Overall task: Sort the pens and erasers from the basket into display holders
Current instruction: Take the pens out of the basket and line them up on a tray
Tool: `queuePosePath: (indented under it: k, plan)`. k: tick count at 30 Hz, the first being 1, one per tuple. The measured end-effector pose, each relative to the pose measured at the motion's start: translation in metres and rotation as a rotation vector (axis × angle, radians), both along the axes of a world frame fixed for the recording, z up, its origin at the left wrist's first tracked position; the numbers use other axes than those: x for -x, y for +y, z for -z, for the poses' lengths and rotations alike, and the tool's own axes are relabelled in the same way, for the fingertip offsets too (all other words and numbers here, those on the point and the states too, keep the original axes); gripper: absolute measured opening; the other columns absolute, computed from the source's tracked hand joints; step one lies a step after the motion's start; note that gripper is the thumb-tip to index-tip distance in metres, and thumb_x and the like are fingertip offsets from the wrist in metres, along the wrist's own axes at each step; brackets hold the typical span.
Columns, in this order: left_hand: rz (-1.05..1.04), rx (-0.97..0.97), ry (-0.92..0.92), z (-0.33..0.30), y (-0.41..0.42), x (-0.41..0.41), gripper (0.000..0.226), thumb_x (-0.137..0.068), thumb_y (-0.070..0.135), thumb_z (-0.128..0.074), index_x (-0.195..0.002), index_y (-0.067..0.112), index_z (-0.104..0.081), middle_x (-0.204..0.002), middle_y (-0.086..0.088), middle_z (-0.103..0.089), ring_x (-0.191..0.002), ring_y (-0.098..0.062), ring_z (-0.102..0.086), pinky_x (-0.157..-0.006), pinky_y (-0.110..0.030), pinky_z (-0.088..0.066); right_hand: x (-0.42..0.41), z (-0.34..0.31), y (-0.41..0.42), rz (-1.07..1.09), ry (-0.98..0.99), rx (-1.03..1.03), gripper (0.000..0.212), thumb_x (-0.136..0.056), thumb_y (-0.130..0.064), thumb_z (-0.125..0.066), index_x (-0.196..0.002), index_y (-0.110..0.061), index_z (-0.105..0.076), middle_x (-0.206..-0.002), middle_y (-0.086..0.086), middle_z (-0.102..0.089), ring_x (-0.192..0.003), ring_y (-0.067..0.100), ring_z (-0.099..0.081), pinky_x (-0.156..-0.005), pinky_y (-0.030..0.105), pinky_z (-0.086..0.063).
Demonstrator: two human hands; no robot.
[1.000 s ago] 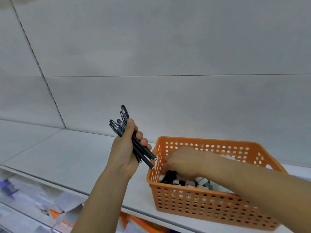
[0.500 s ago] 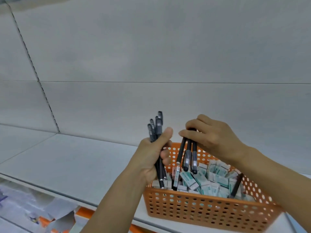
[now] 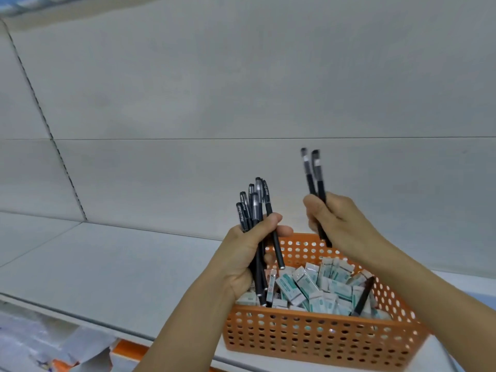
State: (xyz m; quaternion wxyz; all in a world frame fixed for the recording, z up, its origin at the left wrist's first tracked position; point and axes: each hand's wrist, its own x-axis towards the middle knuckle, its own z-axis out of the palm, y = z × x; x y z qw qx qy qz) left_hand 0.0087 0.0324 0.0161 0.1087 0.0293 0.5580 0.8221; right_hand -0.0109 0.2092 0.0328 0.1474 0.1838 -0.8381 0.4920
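Observation:
An orange perforated basket (image 3: 322, 336) stands on the grey shelf, filled with small white-and-teal boxed erasers (image 3: 319, 285). One black pen (image 3: 363, 296) leans inside it at the right. My left hand (image 3: 241, 261) grips a bundle of several black pens (image 3: 255, 208), upright, over the basket's left end. My right hand (image 3: 341, 224) holds two black pens (image 3: 314, 175) with their caps pointing up, above the basket's back rim. No display holder is in view.
The grey shelf board (image 3: 107, 264) stretches to the left of the basket, with a grey back panel (image 3: 241, 89) behind. Below the shelf's front edge, blurred packaged goods (image 3: 53, 345) and an orange item show at the lower left.
My right hand came out of the basket with pens, then turned them from hanging down to pointing up. My left hand moved right over the basket with its bundle. One more pen now sits in that bundle.

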Motion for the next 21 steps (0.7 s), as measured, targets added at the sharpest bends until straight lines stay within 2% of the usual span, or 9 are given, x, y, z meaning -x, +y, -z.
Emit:
queuePosePath:
  k: [2,4,7,9,11,15,18,20,21]
  plan:
    - [-0.088,-0.026,0.017,0.000,0.005,0.003,0.017,-0.082,0.024,-0.069,-0.081,0.008,-0.076,-0.088,-0.012,-0.073,-0.072,-0.023,-0.056,-0.063,-0.029,-0.051,-0.009,-0.002,-0.011,-0.115,-0.094,0.015,0.041,-0.098,-0.044,-0.035,-0.076,-0.014,-0.052,-0.057,-0.004,-0.049,-0.046,0.002,-0.042,-0.048,0.016,-0.036]
    - [-0.127,-0.085,0.017,0.001,0.009,0.006,0.023,-0.089,0.024,-0.063,-0.080,0.007,-0.077,-0.084,-0.014,-0.070,-0.075,-0.025,-0.057,-0.071,-0.035,-0.052,-0.015,-0.002,-0.022,-0.201,-0.181,0.019,0.044,-0.100,-0.044,-0.032,-0.081,-0.016,-0.059,-0.055,-0.003,-0.049,-0.043,-0.001,-0.044,-0.048,0.012,-0.036]
    - [-0.111,-0.190,-0.037,0.003,0.012,0.008,0.036,-0.087,0.029,-0.064,-0.103,-0.003,-0.070,-0.089,-0.018,-0.069,-0.074,-0.028,-0.064,-0.075,-0.042,-0.056,-0.014,-0.004,-0.028,-0.265,-0.286,0.000,0.053,-0.101,-0.048,-0.030,-0.067,-0.012,-0.048,-0.052,0.001,-0.045,-0.040,0.002,-0.038,-0.043,0.011,-0.031]
    - [-0.049,-0.247,-0.050,0.003,0.012,0.005,0.039,-0.082,0.029,-0.065,-0.106,-0.001,-0.070,-0.105,-0.017,-0.071,-0.088,-0.030,-0.071,-0.072,-0.043,-0.060,-0.012,-0.007,-0.028,-0.315,-0.349,-0.045,0.054,-0.101,-0.050,-0.028,-0.066,-0.011,-0.040,-0.051,0.000,-0.035,-0.041,0.007,-0.028,-0.040,0.014,-0.027]
    - [0.018,-0.286,-0.032,0.003,0.010,0.003,0.034,-0.079,0.027,-0.065,-0.104,0.004,-0.072,-0.113,-0.015,-0.071,-0.101,-0.028,-0.070,-0.080,-0.047,-0.059,-0.011,-0.010,-0.025,-0.364,-0.428,-0.093,0.056,-0.099,-0.056,-0.027,-0.064,-0.013,-0.039,-0.053,-0.001,-0.033,-0.045,0.010,-0.026,-0.042,0.018,-0.026]
    - [-0.001,-0.221,0.023,-0.002,0.007,0.001,0.026,-0.080,0.024,-0.067,-0.097,0.006,-0.075,-0.113,-0.017,-0.070,-0.104,-0.029,-0.068,-0.098,-0.054,-0.049,-0.013,-0.012,-0.027,-0.328,-0.487,-0.108,0.066,-0.093,-0.067,-0.022,-0.056,-0.017,-0.043,-0.053,0.000,-0.035,-0.046,0.012,-0.027,-0.045,0.024,-0.025]
    - [-0.105,-0.317,0.076,-0.015,0.004,0.004,0.026,-0.089,0.015,-0.062,-0.113,0.003,-0.063,-0.113,-0.016,-0.070,-0.105,-0.028,-0.069,-0.095,-0.047,-0.052,-0.013,-0.001,-0.035,0.034,-0.297,0.087,0.069,-0.094,-0.066,-0.017,-0.069,-0.021,-0.063,-0.064,-0.001,-0.057,-0.058,0.011,-0.051,-0.060,0.027,-0.042]
    - [-0.119,-0.327,0.168,-0.024,0.001,0.005,0.026,-0.091,0.012,-0.060,-0.116,0.008,-0.059,-0.111,-0.013,-0.072,-0.101,-0.027,-0.070,-0.087,-0.045,-0.056,-0.015,0.011,-0.039,0.141,-0.344,0.460,0.069,-0.091,-0.068,-0.019,-0.100,-0.017,-0.064,-0.097,0.002,-0.068,-0.091,0.015,-0.064,-0.087,0.034,-0.049]
    - [-0.126,-0.325,0.205,-0.028,0.003,0.005,0.029,-0.088,0.011,-0.061,-0.117,0.009,-0.058,-0.111,-0.012,-0.072,-0.101,-0.028,-0.070,-0.085,-0.043,-0.058,-0.017,0.018,-0.044,0.057,-0.432,0.727,0.071,-0.090,-0.069,-0.022,-0.113,-0.014,-0.062,-0.111,0.006,-0.068,-0.104,0.020,-0.064,-0.098,0.039,-0.048]
